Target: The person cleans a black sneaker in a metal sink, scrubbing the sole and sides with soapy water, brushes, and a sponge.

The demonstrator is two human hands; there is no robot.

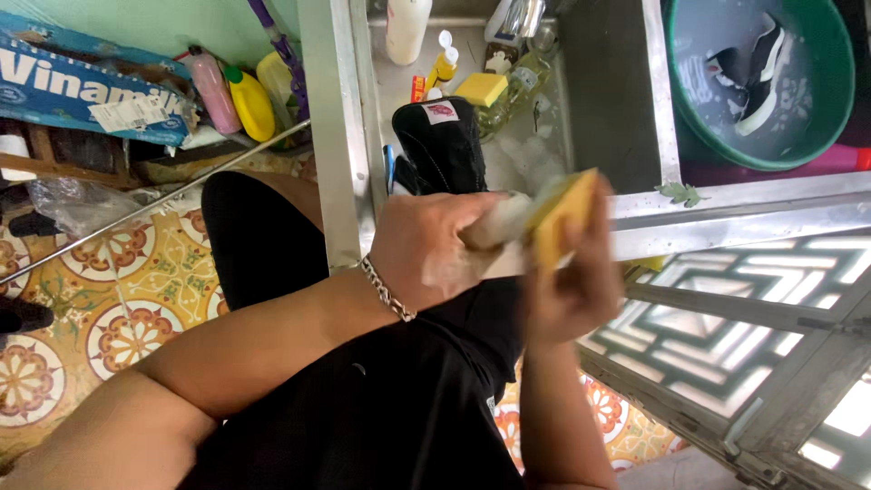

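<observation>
A blue carton [86, 86] with a white label [136, 113] lies top left, beside coloured bottles [240, 95].

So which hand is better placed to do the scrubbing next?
Probably the right. The right hand already holds the yellow sponge, pressed against the pale thing that the left hand grips and steadies. The pale thing is too blurred to identify.

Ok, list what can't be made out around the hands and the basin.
Head view:
- Right hand and yellow sponge: motion-blurred.
- Pale object in the left hand: mostly covered by fingers; kind unclear.
- Black shoe in the green basin: partly underwater; basin cut by the frame edge.
</observation>
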